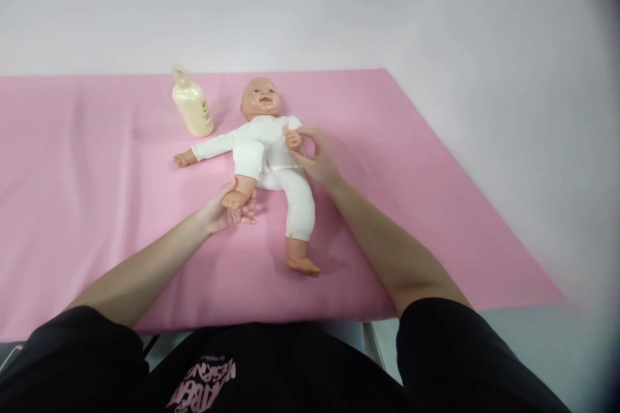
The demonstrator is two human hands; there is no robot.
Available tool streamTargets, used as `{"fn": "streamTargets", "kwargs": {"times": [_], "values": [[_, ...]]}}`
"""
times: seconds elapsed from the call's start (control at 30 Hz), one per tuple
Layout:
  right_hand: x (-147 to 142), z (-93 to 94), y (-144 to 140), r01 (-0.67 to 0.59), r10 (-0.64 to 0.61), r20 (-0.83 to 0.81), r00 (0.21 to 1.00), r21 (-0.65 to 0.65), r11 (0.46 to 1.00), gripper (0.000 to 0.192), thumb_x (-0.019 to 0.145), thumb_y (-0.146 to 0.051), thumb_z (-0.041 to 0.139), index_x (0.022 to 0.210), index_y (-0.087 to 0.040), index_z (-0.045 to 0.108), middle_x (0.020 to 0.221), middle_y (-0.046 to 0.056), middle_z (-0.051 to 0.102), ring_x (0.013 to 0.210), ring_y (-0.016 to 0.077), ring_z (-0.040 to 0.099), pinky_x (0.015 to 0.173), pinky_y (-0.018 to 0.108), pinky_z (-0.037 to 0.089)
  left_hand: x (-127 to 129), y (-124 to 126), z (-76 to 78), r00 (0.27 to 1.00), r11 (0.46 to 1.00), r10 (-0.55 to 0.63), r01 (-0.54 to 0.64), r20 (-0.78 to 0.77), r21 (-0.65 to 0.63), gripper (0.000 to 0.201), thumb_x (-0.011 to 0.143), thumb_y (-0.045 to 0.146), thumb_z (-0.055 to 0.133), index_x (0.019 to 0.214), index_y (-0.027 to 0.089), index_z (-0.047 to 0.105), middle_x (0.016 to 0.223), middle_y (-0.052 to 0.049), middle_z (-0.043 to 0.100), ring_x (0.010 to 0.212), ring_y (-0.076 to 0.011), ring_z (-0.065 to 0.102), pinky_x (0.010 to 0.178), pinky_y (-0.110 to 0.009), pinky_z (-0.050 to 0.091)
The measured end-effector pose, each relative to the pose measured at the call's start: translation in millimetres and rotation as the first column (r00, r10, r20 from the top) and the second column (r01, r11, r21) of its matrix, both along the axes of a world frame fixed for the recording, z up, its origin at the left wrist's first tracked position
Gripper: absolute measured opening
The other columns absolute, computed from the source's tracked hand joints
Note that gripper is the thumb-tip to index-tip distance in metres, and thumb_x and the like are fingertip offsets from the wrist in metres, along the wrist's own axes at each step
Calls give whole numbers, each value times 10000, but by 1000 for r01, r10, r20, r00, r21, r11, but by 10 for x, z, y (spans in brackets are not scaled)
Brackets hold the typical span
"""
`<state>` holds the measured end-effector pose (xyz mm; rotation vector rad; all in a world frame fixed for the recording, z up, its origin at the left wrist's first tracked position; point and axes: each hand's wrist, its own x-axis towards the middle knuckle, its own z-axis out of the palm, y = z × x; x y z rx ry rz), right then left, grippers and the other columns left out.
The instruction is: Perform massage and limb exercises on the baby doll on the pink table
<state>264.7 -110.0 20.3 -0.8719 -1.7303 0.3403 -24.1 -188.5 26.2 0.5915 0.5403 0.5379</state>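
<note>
Left hand cups doll foot from below; right hand pinches its wrist. Doll lies lengthwise, head pointing away from me.

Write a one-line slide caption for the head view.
Left hand cups doll foot, right hand pinches its hand; bottle stands nearby on pink sheet.

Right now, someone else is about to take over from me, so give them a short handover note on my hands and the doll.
Left hand: cupped under the doll's foot, that leg bent up.
Right hand: pinching the doll's hand at its chest.
Doll: on its back on the pink sheet, in a white suit, other leg straight, other arm stretched out.
Lotion bottle: beside the doll's head, pump on.
Done: doll laid out and dressed.
Left: bottle untouched.
</note>
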Motion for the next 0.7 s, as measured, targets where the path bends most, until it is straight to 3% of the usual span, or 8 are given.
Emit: {"fn": "streamTargets", "kwargs": {"times": [0.13,0.27,0.37,0.47,0.63,0.67,0.7], "values": [[-24,-13,-41,-27,18,227,974,36,999,264,916,-396,668,1157,-288,681,1212,73,693,1226,274,633,1136,527,490,49,16,-19,997,995,66,-68,-35,-73,534,989,622,548,948,106,679,758,-70,688,696,-198,686,677,-340,602],[-17,-31,-26,-56,42,243,969,51,997,256,922,-388,667,1155,-286,693,1197,69,699,1214,268,639,1137,526,489,51,25,-68,999,999,-5,3,-37,-46,537,938,637,634,973,103,682,801,-86,716,734,-209,706,702,-352,607],[4,-81,35,-27,28,98,995,-13,1000,342,889,-462,714,1186,-300,667,1233,58,690,1242,260,628,1159,513,483,18,5,-103,993,993,-114,114,0,29,577,853,663,732,1038,118,682,879,-94,743,812,-234,733,757,-384,620],[72,-159,158,-3,-15,-201,979,-91,996,443,854,-518,735,1227,-308,619,1259,45,680,1230,242,643,1149,498,502,-33,-21,-105,956,949,-293,288,26,129,660,767,699,795,1073,126,682,926,-112,757,848,-257,745,807,-420,619],[403,-366,445,30,-187,-565,803,-275,961,424,899,-509,648,1270,-315,577,1311,40,666,1217,218,660,1081,478,550,-88,-75,7,812,773,-573,581,-115,254,631,727,643,854,1066,129,719,944,-141,770,922,-299,758,838,-385,599],[495,-425,505,-18,-206,-607,767,-342,939,414,921,-524,607,1284,-328,572,1315,39,669,1205,217,668,1062,489,559,-86,-89,32,789,750,-592,614,-163,246,555,725,570,886,1051,147,737,954,-128,778,940,-290,758,840,-363,599],[587,-486,562,-35,-226,-622,749,-379,925,409,940,-538,564,1284,-318,574,1302,59,678,1174,228,685,1030,509,573,-80,-103,52,811,778,-554,585,-188,231,475,709,470,923,1026,160,755,947,-115,785,935,-281,759,816,-340,601]]}}
